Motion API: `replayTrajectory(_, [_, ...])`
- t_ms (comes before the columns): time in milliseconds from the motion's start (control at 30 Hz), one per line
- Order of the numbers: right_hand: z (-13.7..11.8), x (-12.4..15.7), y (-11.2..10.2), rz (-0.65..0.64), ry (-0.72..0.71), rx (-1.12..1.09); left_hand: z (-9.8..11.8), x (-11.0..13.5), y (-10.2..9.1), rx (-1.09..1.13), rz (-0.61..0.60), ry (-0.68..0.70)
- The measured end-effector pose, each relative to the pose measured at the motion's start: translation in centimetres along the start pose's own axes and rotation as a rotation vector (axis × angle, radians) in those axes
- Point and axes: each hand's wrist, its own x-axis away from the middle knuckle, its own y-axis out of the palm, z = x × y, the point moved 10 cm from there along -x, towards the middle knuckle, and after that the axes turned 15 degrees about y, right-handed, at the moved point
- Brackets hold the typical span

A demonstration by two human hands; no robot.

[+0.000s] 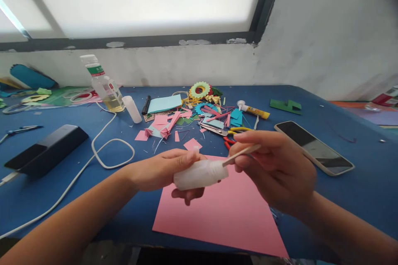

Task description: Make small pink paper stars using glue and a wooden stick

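My left hand (pixel 169 169) is closed round a small white plastic bottle (pixel 197 176), tipped on its side with its mouth to the right. Between the thumb and fingers of my right hand (pixel 276 169) is a flat wooden stick (pixel 242 154). The stick's lower end reaches into the bottle's mouth; how deep it goes is hidden. Both hands are above a sheet of pink paper (pixel 214 215) on the blue table (pixel 351 211). Something small and white, perhaps a cap, shows by my left thumb.
Behind the hands lie paper scraps (pixel 160 121), scissors (pixel 214 129) and a yellow glue tube (pixel 256 112). A phone (pixel 314 147) rests at the right. Leftward stand a clear glass bottle (pixel 107 89) and another white bottle (pixel 132 109), near a white cable (pixel 93 149) and a black device (pixel 46 149).
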Motion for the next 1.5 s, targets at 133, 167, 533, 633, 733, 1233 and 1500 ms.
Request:
replayTrajectory(133, [0.6,-0.2,0.4,-0.022,0.076,-0.065,-0.1,0.3,0.4,-0.082,-0.067,-0.017])
replayTrajectory(167, [0.6,-0.2,0.5,-0.028,0.085,-0.082,-0.1,0.3,0.5,-0.095,-0.094,-0.027])
replayTrajectory(533, [1.4,-0.4,0.7,0.005,0.197,-0.186,0.7,-0.1,0.0,-0.273,-0.004,0.018])
replayTrajectory(633, [1.1,-0.4,0.4,0.02,0.165,-0.191,1.1,-0.1,-0.2,-0.278,0.024,0.052])
replayTrajectory(733, [0.5,-0.4,0.0,0.035,0.099,-0.102,1.2,-0.1,-0.2,-0.241,0.035,0.061])
replayTrajectory(1233, [-2.4,-0.5,1.2,-0.169,-0.239,0.227,0.8,0.1,0.3,-0.133,0.012,0.017])
replayTrajectory(1500, [-1.9,-0.7,1.9,-0.281,-0.143,0.26,-0.4,0.5,0.6,-0.077,-0.068,-0.12])
